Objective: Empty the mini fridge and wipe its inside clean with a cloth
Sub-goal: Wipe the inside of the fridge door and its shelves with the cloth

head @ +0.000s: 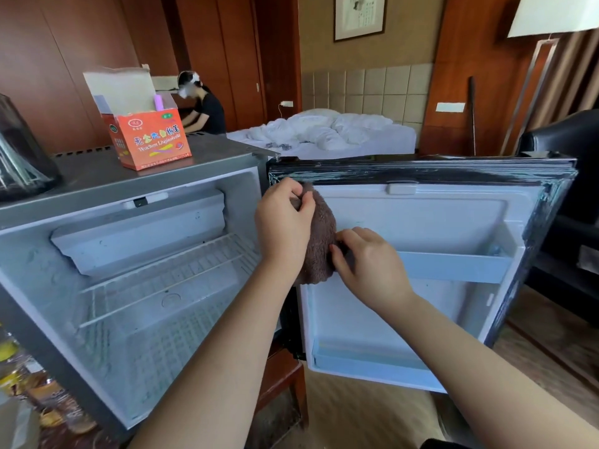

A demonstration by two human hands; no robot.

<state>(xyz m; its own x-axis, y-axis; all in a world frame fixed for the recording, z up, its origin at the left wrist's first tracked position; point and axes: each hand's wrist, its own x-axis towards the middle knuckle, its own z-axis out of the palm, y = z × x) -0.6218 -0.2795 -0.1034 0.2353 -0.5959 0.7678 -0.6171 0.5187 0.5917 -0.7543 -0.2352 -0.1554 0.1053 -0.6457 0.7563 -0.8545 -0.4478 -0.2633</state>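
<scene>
Pinching the cloth (319, 241), left hand (282, 218) and right hand (369, 264) front the fridge door (421, 222).

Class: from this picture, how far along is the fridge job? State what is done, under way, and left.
Done: the wire shelf and door shelf hold nothing. In hand: left hand and right hand hold the brown cloth against the open door near its hinge. Left: specks dot the fridge interior, so wiping looks unfinished.

The left hand (285, 222) and right hand (372, 270) partly hide the cloth (321, 234); the edge crops a glass vessel (19, 157).
</scene>
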